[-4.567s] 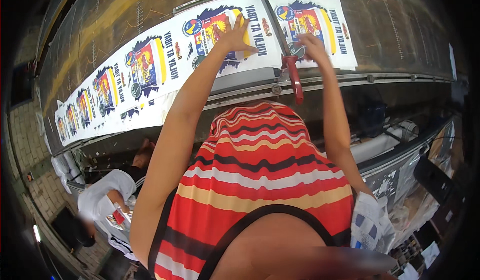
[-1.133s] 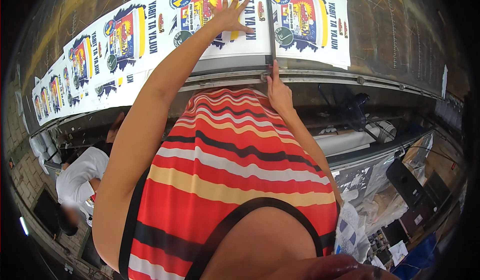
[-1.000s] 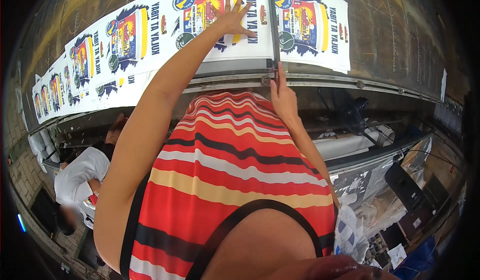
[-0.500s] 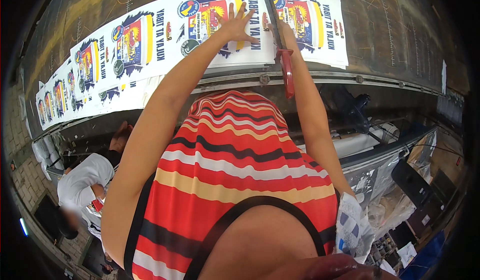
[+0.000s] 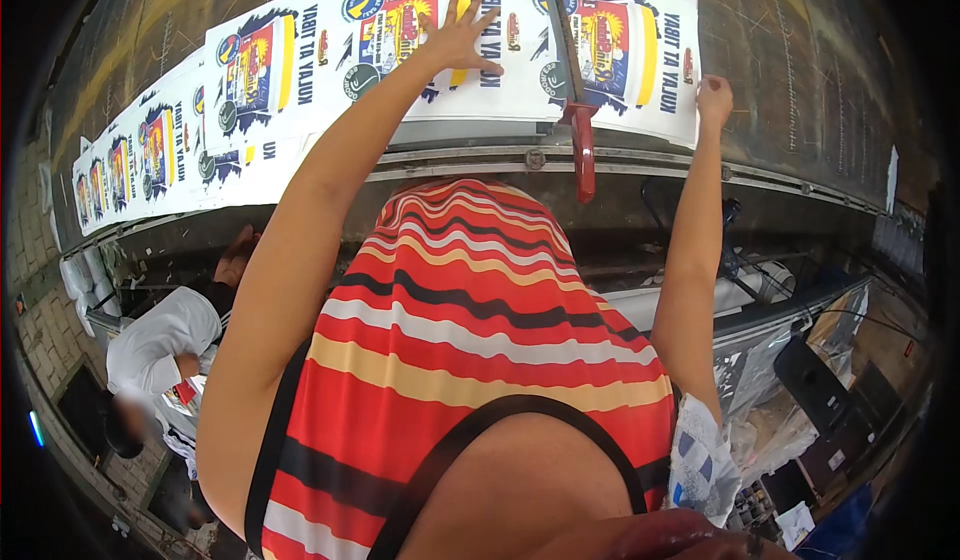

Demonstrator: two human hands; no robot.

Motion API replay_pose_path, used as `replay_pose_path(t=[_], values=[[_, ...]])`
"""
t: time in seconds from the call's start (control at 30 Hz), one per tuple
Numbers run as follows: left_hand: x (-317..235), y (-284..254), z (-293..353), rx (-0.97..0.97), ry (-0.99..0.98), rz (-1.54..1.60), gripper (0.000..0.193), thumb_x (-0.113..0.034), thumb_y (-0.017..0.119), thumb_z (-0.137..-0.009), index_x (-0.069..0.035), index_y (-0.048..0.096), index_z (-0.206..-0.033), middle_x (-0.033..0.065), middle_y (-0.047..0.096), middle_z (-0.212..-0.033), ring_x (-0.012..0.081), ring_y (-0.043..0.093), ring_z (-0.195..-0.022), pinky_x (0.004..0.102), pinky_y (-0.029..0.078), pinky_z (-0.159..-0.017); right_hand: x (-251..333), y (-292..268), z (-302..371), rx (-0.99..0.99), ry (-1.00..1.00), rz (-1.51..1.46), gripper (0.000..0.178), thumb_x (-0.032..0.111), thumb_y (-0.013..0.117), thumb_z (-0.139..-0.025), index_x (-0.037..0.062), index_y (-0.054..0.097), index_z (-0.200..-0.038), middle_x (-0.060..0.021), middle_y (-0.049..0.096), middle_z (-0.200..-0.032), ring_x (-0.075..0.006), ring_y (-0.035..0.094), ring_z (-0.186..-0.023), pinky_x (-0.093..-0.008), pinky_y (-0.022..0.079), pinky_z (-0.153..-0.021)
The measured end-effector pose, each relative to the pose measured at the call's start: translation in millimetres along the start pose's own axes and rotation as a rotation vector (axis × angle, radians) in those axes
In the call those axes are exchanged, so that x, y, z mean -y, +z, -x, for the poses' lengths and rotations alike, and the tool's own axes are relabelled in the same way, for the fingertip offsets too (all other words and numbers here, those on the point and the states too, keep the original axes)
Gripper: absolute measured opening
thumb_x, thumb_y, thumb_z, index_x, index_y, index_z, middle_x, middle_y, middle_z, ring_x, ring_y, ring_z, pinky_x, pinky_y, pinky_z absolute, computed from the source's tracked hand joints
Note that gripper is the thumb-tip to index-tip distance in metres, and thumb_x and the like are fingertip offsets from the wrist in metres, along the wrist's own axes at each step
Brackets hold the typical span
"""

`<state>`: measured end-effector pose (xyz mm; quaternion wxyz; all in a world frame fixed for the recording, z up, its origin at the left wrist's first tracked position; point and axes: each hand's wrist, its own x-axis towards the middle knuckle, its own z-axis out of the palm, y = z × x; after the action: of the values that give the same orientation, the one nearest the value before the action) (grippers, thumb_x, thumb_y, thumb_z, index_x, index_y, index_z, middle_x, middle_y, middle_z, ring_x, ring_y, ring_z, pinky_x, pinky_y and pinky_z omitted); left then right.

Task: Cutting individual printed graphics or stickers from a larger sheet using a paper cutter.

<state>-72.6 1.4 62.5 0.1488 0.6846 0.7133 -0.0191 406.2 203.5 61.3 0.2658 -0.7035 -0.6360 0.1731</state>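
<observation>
A long white printed sheet [image 5: 520, 100] with repeated colourful designs stretches across the worktable. My left hand [image 5: 468, 44] lies on it with fingers spread, left of a long dark cutter arm [image 5: 566, 35]. The red handle [image 5: 584, 155] of that arm hangs down over the table's near edge. At the sheet's right end, my right hand [image 5: 714, 100] has its fingers closed at the border, appearing to pinch it. The fingertips are small and partly hidden there.
More printed sheets [image 5: 245, 175] overlap toward the left. A metal rail [image 5: 460, 165] runs along the table's near edge. At lower left is another person [image 5: 165, 340] in a white shirt. A white roll [image 5: 770, 285] and a dark monitor [image 5: 808, 385] stand at lower right.
My right hand has moved right, from beside the cutter arm to the sheet's right border. My left hand stays spread on the print. The view has shifted slightly.
</observation>
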Motion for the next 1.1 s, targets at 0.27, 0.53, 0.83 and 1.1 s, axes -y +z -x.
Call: replay_pose_path(t=[0.27,0.53,0.83,1.1], values=[[-18.2,13.4,-20.9,-0.042,-0.018,0.015,0.129,-0.084,0.074,-0.052,-0.035,0.021,-0.159,0.0062,0.001,-0.168,0.046,-0.004,-0.151,0.0909,0.004,-0.097,199.1,-105.0,211.6,0.445,-0.208,-0.434,0.049,0.032,0.059,-0.101,0.0026,0.049,-0.138,-0.0121,0.06,-0.128,-0.0164,0.065,-0.081,-0.0305,0.052,-0.074],[-25.3,13.9,-25.0,-0.047,-0.032,0.01,0.129,-0.086,0.073,-0.052,-0.035,0.021,-0.159,0.0075,0.003,-0.168,0.0445,0.0,-0.152,0.0886,0.004,-0.1,234.1,-89.2,304.9,0.677,-0.13,-0.15,0.064,0.037,0.042,-0.104,0.0103,0.019,-0.157,-0.0293,0.069,-0.099,-0.0469,0.067,-0.085,-0.0524,0.051,-0.079],[-22.0,20.1,-25.7,-0.081,-0.004,0.035,0.129,-0.085,0.072,-0.053,-0.034,0.021,-0.159,0.0085,0.003,-0.168,0.0459,-0.002,-0.151,0.09,0.004,-0.097,139.2,9.4,336.7,0.7,-0.253,0.114,0.07,0.033,0.039,-0.105,0.0116,0.0,-0.158,-0.0309,0.067,-0.081,-0.0502,0.065,-0.07,-0.058,0.049,-0.061],[-25.8,18.5,-26.3,-0.04,-0.028,0.023,0.128,-0.085,0.072,-0.054,-0.033,0.019,-0.159,0.0065,0.0,-0.168,0.0451,-0.006,-0.151,0.0909,0.004,-0.097,182.1,-50.0,325.2,0.708,-0.172,0.051,0.07,0.037,0.041,-0.104,0.0134,0.005,-0.159,-0.028,0.068,-0.083,-0.044,0.067,-0.071,-0.0514,0.051,-0.065]])
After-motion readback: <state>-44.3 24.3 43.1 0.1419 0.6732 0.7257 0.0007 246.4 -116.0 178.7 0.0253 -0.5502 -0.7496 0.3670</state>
